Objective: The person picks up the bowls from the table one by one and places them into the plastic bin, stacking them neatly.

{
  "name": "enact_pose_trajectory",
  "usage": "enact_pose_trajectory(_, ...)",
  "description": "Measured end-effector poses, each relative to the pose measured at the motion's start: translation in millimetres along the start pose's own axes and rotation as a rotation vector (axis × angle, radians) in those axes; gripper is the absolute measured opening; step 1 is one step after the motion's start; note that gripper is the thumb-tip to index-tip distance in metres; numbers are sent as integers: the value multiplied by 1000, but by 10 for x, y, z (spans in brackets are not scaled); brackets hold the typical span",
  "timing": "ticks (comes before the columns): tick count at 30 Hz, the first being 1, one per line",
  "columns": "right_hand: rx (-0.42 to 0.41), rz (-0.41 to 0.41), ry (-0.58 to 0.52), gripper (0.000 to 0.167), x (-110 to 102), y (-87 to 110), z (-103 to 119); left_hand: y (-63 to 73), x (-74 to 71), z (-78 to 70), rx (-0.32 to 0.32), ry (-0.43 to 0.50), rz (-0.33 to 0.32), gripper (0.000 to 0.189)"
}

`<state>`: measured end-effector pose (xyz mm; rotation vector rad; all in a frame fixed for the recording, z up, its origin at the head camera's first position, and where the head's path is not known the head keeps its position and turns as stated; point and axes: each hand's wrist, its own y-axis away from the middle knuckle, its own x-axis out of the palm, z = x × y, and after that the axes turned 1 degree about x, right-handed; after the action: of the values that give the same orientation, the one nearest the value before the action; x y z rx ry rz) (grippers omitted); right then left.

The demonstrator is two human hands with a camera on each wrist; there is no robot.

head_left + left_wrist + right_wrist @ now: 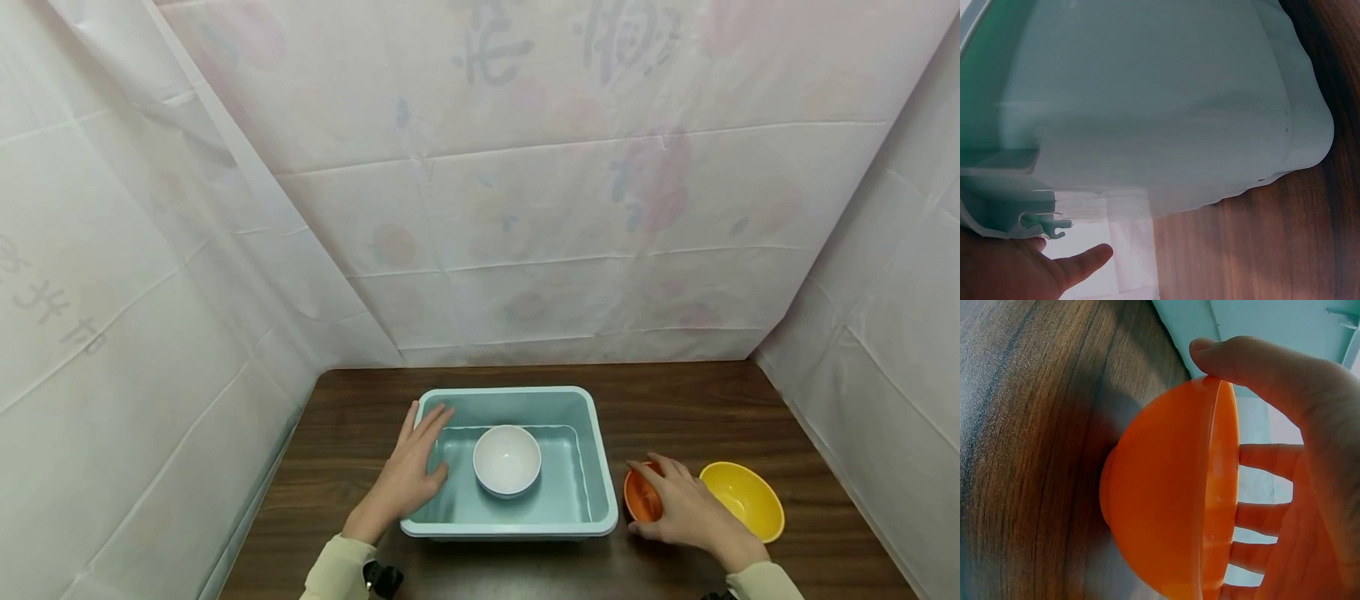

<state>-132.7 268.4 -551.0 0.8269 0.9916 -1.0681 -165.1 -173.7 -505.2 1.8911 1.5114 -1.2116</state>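
A light-blue plastic basin (603,467) stands on the table, with a white bowl (507,461) inside it. My left hand (408,471) is at the basin's left rim, its fingers spread and fairly straight over the edge. In the left wrist view that hand (1029,265) shows low at the rim, beside the basin's outer wall (1172,106). To the right of the basin, my right hand (686,508) grips an orange bowl (642,496) by its rim. The right wrist view shows the thumb on the orange bowl's (1160,487) rim and the fingers across the opening.
A yellow bowl (742,500) sits just right of my right hand, partly behind the wrist. The dark wooden table (337,450) ends at white printed sheets (525,250) hung behind it and on both sides.
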Motion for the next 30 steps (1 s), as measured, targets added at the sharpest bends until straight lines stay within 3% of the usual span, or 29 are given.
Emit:
enact_pose_trajectory(11, 23, 38, 11, 93, -30, -19, 35, 6, -4, -7, 6, -1, -3, 80)
enact_pose_trajectory(30, -43, -26, 55, 92, -234, -102, 118, 8, -19, 1, 12, -1, 10, 79)
